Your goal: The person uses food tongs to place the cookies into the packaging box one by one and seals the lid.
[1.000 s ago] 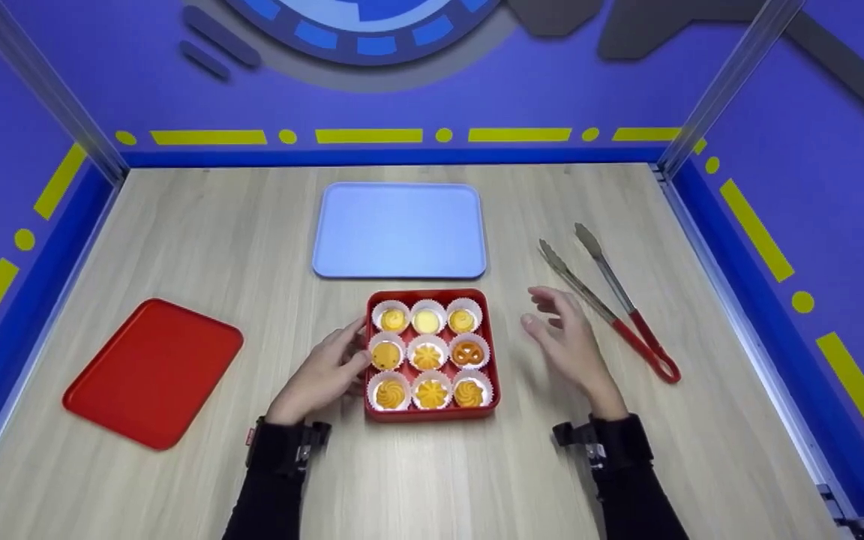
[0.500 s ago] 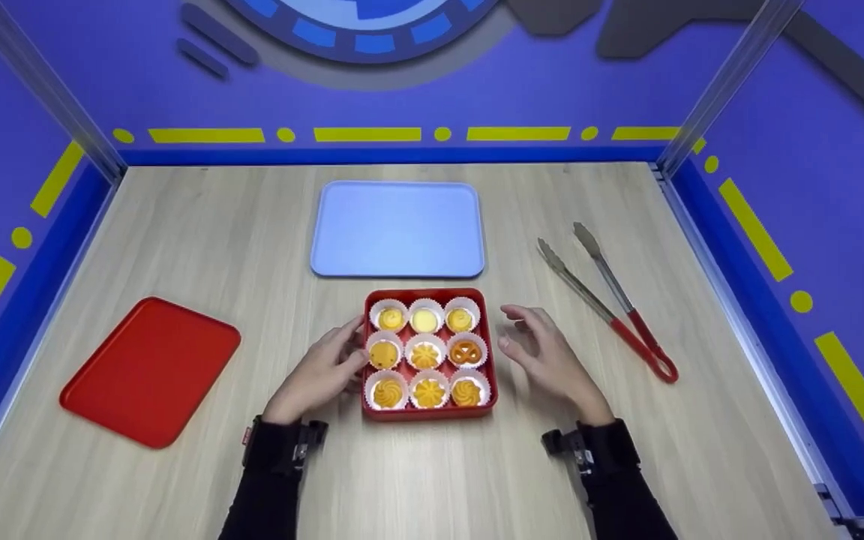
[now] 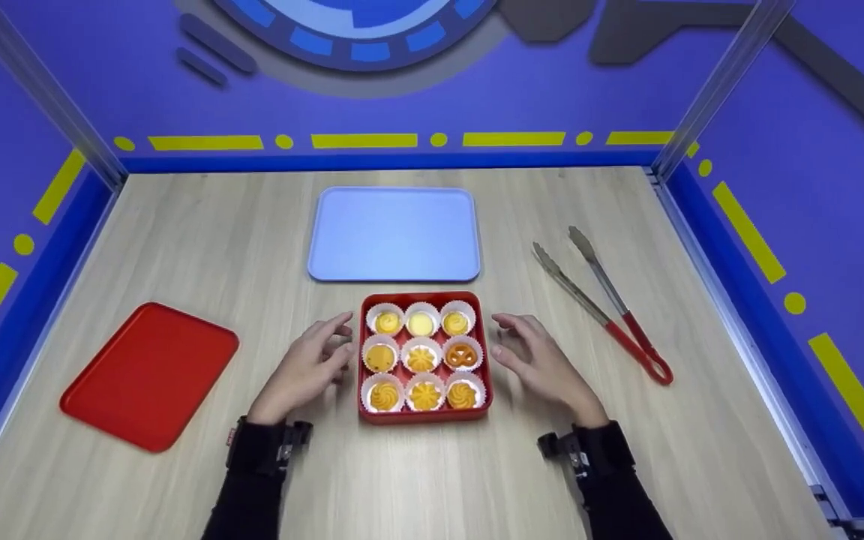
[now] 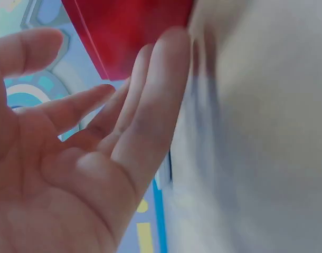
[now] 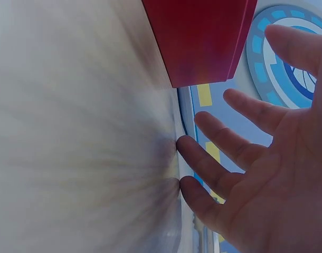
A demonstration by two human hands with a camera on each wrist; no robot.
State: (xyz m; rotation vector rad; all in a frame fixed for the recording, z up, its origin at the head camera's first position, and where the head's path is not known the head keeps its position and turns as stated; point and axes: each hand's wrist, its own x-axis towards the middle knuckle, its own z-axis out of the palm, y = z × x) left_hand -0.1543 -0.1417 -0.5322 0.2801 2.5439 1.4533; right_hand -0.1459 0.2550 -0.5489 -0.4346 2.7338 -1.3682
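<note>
A square red box [image 3: 426,418] stands on the table in the middle of the head view. Inside it, rows of white paper cups hold cookies; one of them is a pretzel [image 3: 462,356], another a flower-shaped cookie [image 3: 421,358]. My left hand [image 3: 303,375] is just off the box's left side, fingers spread and holding nothing. On the other side my right hand [image 3: 544,367] stands a short gap from the box, fingers loosely extended. Both wrist views show the box's red side wall [image 4: 132,31] beyond the relaxed fingers.
Behind the box lies a pale blue tray [image 3: 394,234]. A red lid [image 3: 151,376] rests at the left. Metal tongs with red handles [image 3: 638,345] lie spread at the right. Blue panels [image 3: 372,120] border the table at the back and sides.
My right hand has moved left, closer to the box. My left hand has let go of the box's left edge and drawn back a little to the left.
</note>
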